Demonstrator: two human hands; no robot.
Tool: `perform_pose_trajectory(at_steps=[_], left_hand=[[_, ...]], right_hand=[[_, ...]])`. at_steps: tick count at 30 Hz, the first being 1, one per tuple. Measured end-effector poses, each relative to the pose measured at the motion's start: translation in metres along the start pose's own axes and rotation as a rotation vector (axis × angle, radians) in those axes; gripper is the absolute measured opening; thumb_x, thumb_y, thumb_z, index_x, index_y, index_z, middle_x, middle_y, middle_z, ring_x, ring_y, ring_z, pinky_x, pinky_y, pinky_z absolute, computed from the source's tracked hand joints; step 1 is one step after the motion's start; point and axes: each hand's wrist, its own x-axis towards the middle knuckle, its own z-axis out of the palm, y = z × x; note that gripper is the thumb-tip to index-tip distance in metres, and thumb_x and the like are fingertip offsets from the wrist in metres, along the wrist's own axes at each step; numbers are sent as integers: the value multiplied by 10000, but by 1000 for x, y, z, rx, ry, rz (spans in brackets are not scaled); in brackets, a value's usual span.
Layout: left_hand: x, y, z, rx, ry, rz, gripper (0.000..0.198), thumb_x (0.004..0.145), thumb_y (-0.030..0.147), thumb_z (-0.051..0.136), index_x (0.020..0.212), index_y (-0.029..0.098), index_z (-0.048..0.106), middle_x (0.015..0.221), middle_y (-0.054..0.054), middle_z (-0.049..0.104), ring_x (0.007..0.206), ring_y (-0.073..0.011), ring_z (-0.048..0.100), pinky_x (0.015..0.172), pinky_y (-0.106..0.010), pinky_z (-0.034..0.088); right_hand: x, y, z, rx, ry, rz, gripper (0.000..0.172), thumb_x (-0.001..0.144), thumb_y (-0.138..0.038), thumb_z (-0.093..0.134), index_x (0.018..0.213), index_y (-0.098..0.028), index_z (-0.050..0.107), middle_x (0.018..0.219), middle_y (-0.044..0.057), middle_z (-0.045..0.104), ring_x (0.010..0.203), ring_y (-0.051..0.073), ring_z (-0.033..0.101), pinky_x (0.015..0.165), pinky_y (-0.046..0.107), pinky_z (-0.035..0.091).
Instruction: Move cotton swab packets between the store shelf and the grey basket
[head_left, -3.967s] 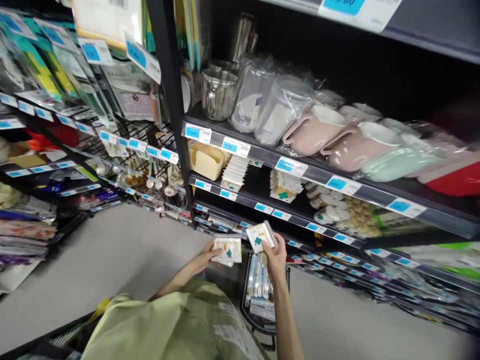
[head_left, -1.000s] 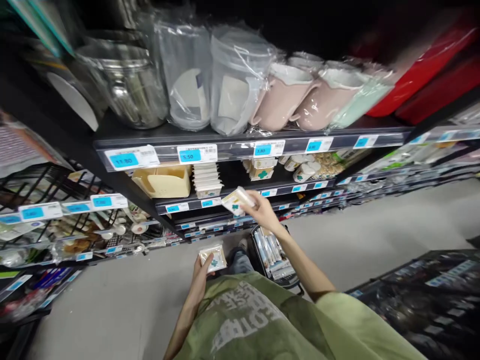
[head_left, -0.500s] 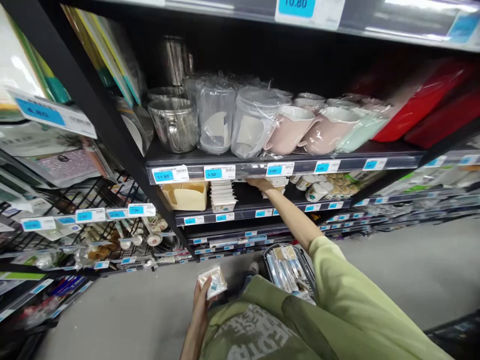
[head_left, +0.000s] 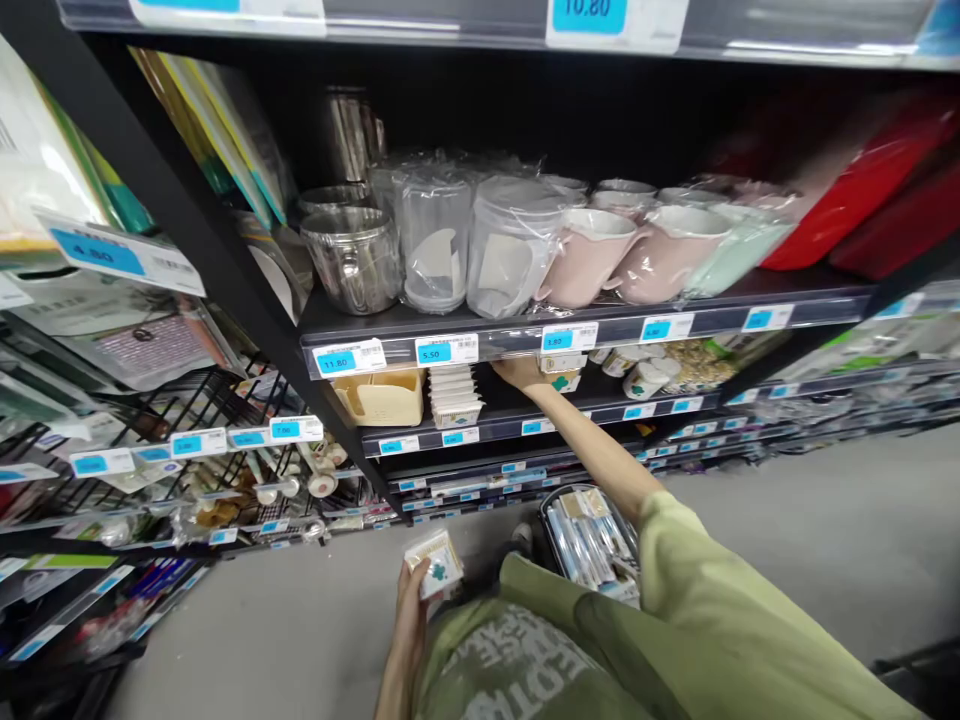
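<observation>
My left hand (head_left: 412, 600) holds a small white packet with a green mark (head_left: 437, 566), low in front of my shirt. My right hand (head_left: 523, 374) reaches into the second shelf, under the ledge of the mug shelf. Its fingertips are hidden in shadow, so what they touch is unclear. White boxes with a green mark (head_left: 562, 373) stand just right of that hand. To its left is a stack of white packets (head_left: 454, 396), and farther left a cream plastic bin (head_left: 385, 397).
Above are metal cups (head_left: 354, 262), clear wrapped jugs (head_left: 433, 240) and pink mugs (head_left: 592, 255). A basket of packaged goods (head_left: 589, 540) is on the floor by my feet. Hanging goods (head_left: 315, 470) fill the rack at left.
The view has shifted slightly, so the shelves sit a little farther right. My right hand remains in the second shelf, with more of the white boxes showing beside it. My left hand still holds the packet.
</observation>
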Motion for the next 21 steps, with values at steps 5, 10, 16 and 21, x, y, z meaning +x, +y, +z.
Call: perform_pose_trajectory(at_steps=[5, 10, 16, 21], left_hand=[[4, -3, 4, -128, -136, -6, 611, 529, 391, 921, 1043, 177, 670, 1047, -99, 757, 988, -278, 723, 820, -334, 579], [6, -6, 20, -122, -337, -70, 611, 592, 336, 932, 1119, 174, 668, 1140, -113, 748, 1017, -248, 718, 899, -325, 564], [23, -9, 48, 79, -481, -2, 557, 591, 340, 929, 1056, 157, 683, 985, -88, 763, 850, -203, 712, 748, -254, 551], [35, -16, 60, 87, -448, -15, 634, 596, 402, 927, 1119, 148, 673, 988, -90, 754, 843, -216, 708, 730, -303, 590]], right_hand=[[-105, -9, -24, 68, 91, -38, 141, 925, -346, 615, 956, -240, 703, 1086, 94, 704, 1099, 305, 611, 1049, 495, 435], [-258, -14, -4, 355, -110, 341, 170, 908, -404, 686, 1000, -261, 698, 920, 59, 702, 834, 251, 649, 752, 383, 520], [-345, -11, 32, 590, -244, 717, 401, 718, -487, 864, 944, -226, 661, 717, 11, 678, 637, 198, 613, 566, 299, 476], [-318, -6, 23, 609, -258, 693, 384, 736, -466, 856, 953, -205, 676, 744, 20, 698, 642, 185, 615, 598, 299, 479]])
